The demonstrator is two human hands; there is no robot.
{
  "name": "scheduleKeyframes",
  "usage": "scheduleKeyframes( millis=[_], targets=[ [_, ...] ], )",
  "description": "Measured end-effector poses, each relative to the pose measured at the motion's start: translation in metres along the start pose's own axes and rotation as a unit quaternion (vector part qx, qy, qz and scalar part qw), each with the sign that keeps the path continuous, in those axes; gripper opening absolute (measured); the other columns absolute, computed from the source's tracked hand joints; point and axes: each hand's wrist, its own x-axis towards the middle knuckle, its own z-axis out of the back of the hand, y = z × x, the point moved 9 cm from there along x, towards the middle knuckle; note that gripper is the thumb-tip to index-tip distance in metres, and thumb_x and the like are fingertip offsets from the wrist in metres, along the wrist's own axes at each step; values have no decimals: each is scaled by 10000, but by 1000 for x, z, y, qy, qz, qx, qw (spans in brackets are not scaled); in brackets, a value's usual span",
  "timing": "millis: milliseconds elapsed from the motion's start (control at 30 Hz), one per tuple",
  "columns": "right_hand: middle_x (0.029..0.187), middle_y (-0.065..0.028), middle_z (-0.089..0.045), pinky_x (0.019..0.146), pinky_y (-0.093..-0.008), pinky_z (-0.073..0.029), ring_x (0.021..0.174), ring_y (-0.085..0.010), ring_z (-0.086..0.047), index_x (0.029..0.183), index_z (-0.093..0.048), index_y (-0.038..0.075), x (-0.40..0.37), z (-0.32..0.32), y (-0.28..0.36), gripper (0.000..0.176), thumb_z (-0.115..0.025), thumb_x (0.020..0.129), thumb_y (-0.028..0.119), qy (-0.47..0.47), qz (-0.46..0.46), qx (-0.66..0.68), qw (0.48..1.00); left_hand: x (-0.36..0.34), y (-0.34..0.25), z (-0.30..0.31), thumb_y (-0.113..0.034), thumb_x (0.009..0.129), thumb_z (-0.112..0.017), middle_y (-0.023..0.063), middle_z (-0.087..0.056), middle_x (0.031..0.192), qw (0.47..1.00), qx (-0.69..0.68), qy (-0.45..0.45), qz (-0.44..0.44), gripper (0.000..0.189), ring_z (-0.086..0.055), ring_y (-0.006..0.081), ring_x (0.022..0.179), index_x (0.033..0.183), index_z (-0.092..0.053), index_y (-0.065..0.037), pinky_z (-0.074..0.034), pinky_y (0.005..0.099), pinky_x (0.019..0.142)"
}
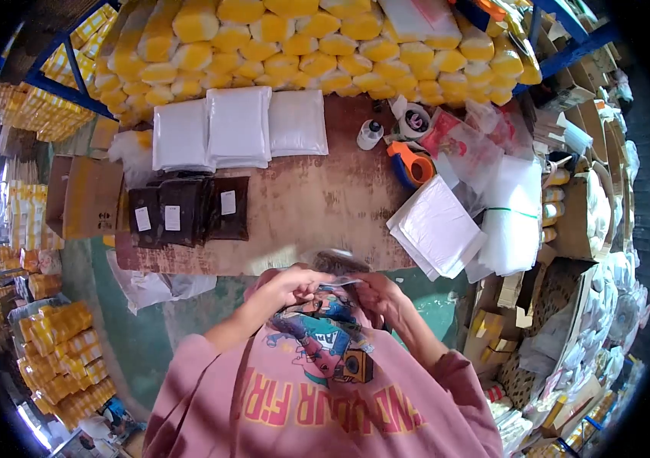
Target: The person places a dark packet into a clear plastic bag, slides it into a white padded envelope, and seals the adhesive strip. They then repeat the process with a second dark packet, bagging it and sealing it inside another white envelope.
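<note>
Close to my chest, at the table's front edge, a clear plastic bag [345,263] with something dark brown in it hangs between my two hands. My left hand [296,282] is closed, its fingers pinching the near left edge of the bag. On the other side my right hand [378,293] grips the near right edge, with its fingertips partly hidden. Dark filled packets [179,217] with white labels lie at the table's left front. Behind them stand stacks of white plastic bags [238,126].
The brown table [317,198] bears a white bottle [370,134], an orange and blue tape dispenser [413,166], a stack of white sheets [438,227] and a banded plastic bundle [509,217]. Yellow-white packs [271,30] are piled behind. A cardboard box [93,196] stands left.
</note>
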Motion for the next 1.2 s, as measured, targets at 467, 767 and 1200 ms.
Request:
scheduleKeyframes(
  millis=[467, 767, 1200],
  targets=[
    [595, -20, -540, 355, -236, -252, 414, -84, -374, 741, -592, 58, 30, 9, -7, 294, -625, 919, 290, 12, 9, -133, 991, 19, 22, 51, -309, 815, -753, 11, -547, 535, 986, 168, 2, 10, 302, -460, 67, 420, 703, -625, -58, -314, 233, 374],
    [673, -52, -587, 417, -217, -350, 472, -94, -441, 845, -614, 3, 14, 34, -8, 179, -600, 923, 164, -73, 72, -35, 994, 0, 15, 54, -236, 818, -740, 79, -670, 909, 996, 11, -60, -61, 304, -631, 151, 716, 1008, -605, -40, -524, 279, 596],
    [727, -82, -617, 532, -252, -463, 598, -144, -569, 828, -594, -48, -28, 23, 23, 135, -622, 862, 79, -89, 333, -272, 899, -30, 8, 60, -15, 794, -657, 129, -665, 1014, 978, 101, 13, -180, 436, -616, 125, 706, 1215, -542, -15, -511, 243, 601]
  ],
)
